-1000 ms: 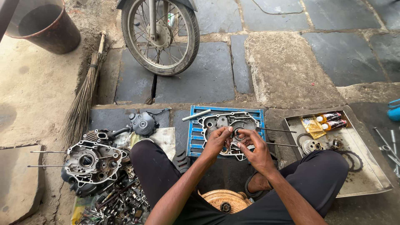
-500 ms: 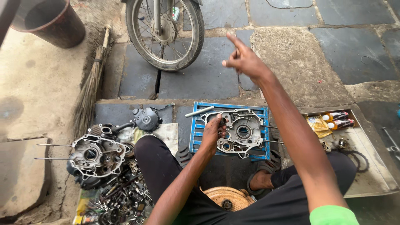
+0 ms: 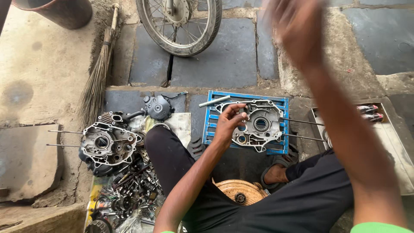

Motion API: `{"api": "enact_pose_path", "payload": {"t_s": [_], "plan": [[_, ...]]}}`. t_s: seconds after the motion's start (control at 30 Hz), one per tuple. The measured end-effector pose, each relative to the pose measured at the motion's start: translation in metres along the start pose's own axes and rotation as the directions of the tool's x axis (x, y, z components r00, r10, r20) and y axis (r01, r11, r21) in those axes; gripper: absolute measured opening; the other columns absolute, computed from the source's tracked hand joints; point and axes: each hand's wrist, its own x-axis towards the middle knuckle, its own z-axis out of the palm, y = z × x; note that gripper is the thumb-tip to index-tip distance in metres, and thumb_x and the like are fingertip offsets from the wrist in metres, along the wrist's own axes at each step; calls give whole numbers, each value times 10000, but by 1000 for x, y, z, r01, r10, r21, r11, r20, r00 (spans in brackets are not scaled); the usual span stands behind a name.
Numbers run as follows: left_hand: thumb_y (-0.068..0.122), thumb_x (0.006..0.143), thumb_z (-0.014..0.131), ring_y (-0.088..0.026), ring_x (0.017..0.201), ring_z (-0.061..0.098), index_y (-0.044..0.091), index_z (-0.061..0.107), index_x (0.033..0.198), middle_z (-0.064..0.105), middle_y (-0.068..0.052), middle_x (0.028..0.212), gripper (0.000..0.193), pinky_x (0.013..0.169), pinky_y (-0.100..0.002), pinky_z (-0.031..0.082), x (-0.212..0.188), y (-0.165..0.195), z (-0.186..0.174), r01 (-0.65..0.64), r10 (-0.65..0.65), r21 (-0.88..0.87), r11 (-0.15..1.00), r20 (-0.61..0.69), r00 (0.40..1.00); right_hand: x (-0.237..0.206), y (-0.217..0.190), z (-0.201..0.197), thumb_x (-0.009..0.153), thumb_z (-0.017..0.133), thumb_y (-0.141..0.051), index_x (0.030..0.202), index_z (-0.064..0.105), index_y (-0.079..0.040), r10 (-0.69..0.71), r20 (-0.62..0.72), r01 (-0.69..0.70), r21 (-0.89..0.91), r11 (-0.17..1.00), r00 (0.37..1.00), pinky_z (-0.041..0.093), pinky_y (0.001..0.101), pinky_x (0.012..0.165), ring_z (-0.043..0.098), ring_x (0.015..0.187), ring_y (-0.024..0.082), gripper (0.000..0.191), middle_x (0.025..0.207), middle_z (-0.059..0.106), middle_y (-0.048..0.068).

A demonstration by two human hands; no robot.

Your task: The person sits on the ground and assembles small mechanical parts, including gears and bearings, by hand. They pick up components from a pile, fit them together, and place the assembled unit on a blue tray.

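Engine casing [image 3: 257,125] — a grey cast-metal half with a ragged outline, bolt lugs round its edge, a large round bearing hole in the middle and smaller holes beside it — lies flat on a blue slatted crate [image 3: 211,116] set on the stone floor, just ahead of the person's knees. Thin metal rods [image 3: 302,129] stick out from its right side. The left hand [image 3: 228,123] rests on the casing's left edge, fingers bent and pressed onto the metal. The right hand [image 3: 293,32] is raised high toward the camera and blurred — whether its fingers are spread or closed cannot be told. To the left lies a second engine casing [image 3: 105,144] among loose gears, near a broom [image 3: 97,82]; a motorcycle wheel [image 3: 179,23] stands beyond.
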Motion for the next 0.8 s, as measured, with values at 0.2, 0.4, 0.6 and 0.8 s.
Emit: {"api": "enact_pose_path", "payload": {"t_s": [0.2, 0.4, 0.6, 0.8], "plan": [[290, 1041, 671, -76, 674, 610, 21, 677, 1154, 660, -7, 825, 292, 608, -215, 486, 2, -18, -13, 104, -110, 61, 993, 109, 988, -157, -95, 6, 922, 744, -228, 1264, 646, -66, 264, 700, -426, 63, 902, 664, 580, 372, 838, 661, 1034, 234, 392, 1165, 638, 119], [287, 990, 712, -54, 683, 610, 29, 591, 1233, 653, 15, 829, 375, 592, -204, 476, -5, -25, -11, 162, -205, 224, 961, 182, 962, -215, -86, -7, 829, 784, -198, 1225, 693, -74, 331, 615, -563, 229, 794, 716, 570, 383, 838, 677, 1021, 231, 424, 1149, 656, 97], [267, 959, 740, -58, 699, 593, 50, 548, 1320, 672, 13, 878, 463, 626, -218, 496, -2, -1, 8, 118, -162, 182, 976, 248, 955, -222, -79, -10, 812, 825, -237, 1137, 714, -106, 313, 565, -467, 146, 872, 763, 590, 396, 811, 705, 973, 238, 367, 1068, 685, 47], [301, 910, 778, -83, 755, 634, 40, 563, 1336, 670, -10, 881, 543, 622, -240, 528, -3, 2, 20, 141, -202, 282, 949, 200, 959, -229, -74, -17, 822, 808, -282, 1126, 715, -127, 299, 499, -333, -21, 943, 814, 591, 406, 767, 687, 916, 239, 354, 991, 648, 41]]}}
